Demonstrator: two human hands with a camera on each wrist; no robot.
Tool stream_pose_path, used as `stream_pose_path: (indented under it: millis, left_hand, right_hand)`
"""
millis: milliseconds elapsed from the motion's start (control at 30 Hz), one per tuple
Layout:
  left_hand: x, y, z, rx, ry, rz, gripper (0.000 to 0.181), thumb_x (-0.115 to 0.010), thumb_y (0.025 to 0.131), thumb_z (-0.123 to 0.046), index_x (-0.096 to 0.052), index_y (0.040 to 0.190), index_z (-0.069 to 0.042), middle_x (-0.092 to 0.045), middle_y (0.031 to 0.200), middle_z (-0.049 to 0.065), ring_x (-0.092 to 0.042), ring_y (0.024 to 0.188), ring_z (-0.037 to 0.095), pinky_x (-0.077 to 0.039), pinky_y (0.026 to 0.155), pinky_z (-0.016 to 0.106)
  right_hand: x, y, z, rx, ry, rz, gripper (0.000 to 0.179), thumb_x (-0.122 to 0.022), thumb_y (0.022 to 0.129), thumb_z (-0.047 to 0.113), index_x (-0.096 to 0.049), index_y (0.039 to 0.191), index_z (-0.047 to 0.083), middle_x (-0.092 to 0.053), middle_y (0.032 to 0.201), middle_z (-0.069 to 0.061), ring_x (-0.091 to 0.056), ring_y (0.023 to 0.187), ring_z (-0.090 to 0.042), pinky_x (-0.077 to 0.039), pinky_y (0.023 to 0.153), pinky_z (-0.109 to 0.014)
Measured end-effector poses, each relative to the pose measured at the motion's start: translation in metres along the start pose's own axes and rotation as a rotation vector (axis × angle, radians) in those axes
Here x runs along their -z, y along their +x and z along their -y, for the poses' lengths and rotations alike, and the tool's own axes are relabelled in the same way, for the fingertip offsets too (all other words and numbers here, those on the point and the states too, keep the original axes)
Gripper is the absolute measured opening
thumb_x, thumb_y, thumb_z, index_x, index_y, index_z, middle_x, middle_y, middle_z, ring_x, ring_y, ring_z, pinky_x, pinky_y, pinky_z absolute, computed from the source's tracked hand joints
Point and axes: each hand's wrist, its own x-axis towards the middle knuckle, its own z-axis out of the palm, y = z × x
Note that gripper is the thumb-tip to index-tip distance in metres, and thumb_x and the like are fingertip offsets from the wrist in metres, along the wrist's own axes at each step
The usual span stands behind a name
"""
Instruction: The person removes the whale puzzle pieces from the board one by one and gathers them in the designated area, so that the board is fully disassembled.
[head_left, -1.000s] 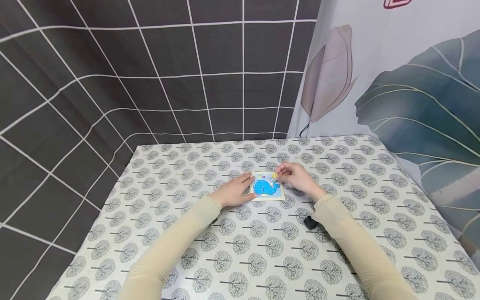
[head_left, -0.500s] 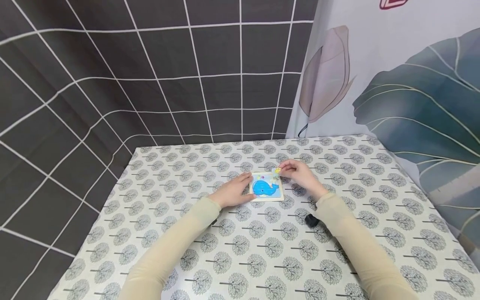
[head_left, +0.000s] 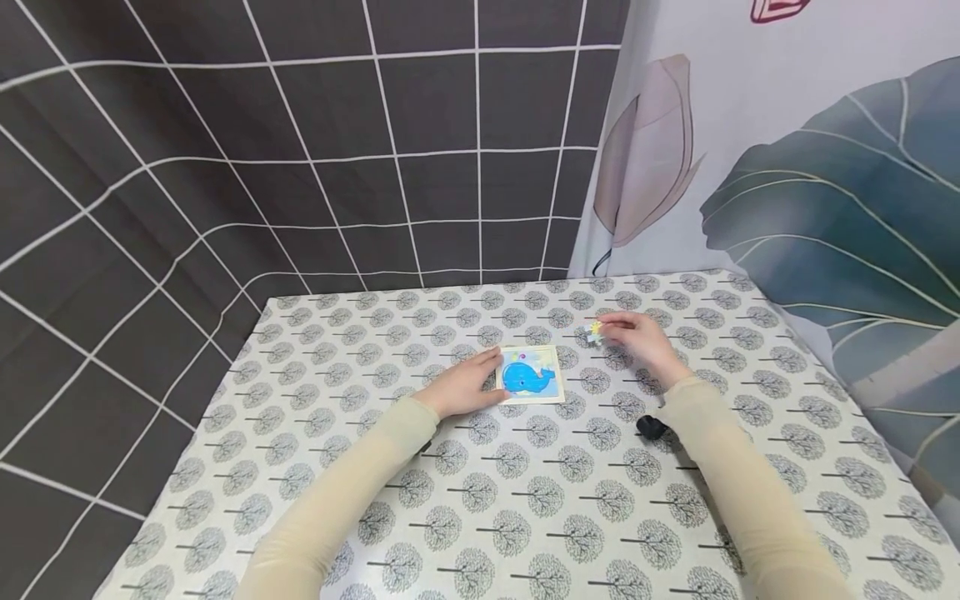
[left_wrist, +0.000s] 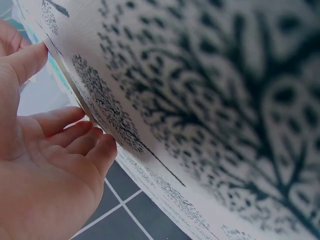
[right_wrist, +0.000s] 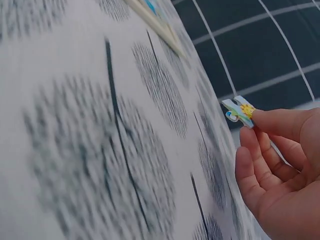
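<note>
A jigsaw puzzle (head_left: 528,379) with a blue whale in a pale frame lies on the patterned cloth in the head view. My left hand (head_left: 467,383) rests at its left edge, fingers spread toward the upper corner and thumb at the lower one. In the left wrist view the fingers (left_wrist: 65,120) touch the board's rim. My right hand (head_left: 637,337) is up and right of the puzzle, apart from it. Between thumb and fingertips it pinches a small puzzle piece (right_wrist: 241,111) with a yellow sun on pale blue and green.
The table (head_left: 450,517) is covered with a tree-print cloth. A dark grid-patterned curtain (head_left: 375,108) hangs behind and to the left. A white curtain (head_left: 675,150) with plant prints stands at the right. A black device (head_left: 651,427) sits at the right wrist.
My right hand has lifted the sun piece from the puzzle's upper right corner and carried it right and away. The left hand has stayed at the puzzle's left edge.
</note>
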Motion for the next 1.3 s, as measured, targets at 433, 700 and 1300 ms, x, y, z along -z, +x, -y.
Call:
stream_pose_path:
  millis: [433, 700, 1300]
  left_hand:
    - [0.001, -0.004, -0.003, 0.009, -0.024, 0.007, 0.079, -0.054, 0.099, -0.054, -0.033, 0.157, -0.004, -0.021, 0.167, 0.009, -0.024, 0.151, 0.026, -0.022, 0.123, 0.041]
    - [0.003, -0.003, -0.005, 0.011, -0.013, 0.014, 0.079, -0.054, 0.100, -0.054, -0.033, 0.157, -0.004, -0.020, 0.167, 0.008, -0.025, 0.151, 0.027, -0.023, 0.123, 0.042]
    - [0.001, -0.003, -0.007, 0.014, -0.005, 0.022, 0.080, -0.052, 0.100, -0.055, -0.030, 0.158, -0.005, -0.017, 0.167, 0.006, -0.023, 0.152, 0.025, -0.021, 0.123, 0.040]
  right_hand:
    - [0.070, -0.009, -0.039, -0.061, -0.106, -0.152, 0.051, -0.063, 0.101, 0.033, -0.056, 0.141, 0.003, -0.067, 0.112, -0.005, -0.060, 0.086, -0.003, -0.052, 0.077, -0.019]
    - [0.107, -0.016, -0.058, -0.088, -0.034, -0.251, 0.053, -0.064, 0.100, 0.028, -0.054, 0.142, -0.003, -0.062, 0.086, 0.021, -0.060, 0.075, 0.000, -0.052, 0.063, -0.017]
    - [0.139, -0.022, -0.078, -0.109, -0.119, -0.323, 0.050, -0.053, 0.104, 0.024, -0.050, 0.141, -0.009, -0.051, 0.138, -0.030, -0.052, 0.077, 0.014, -0.049, 0.069, -0.005]
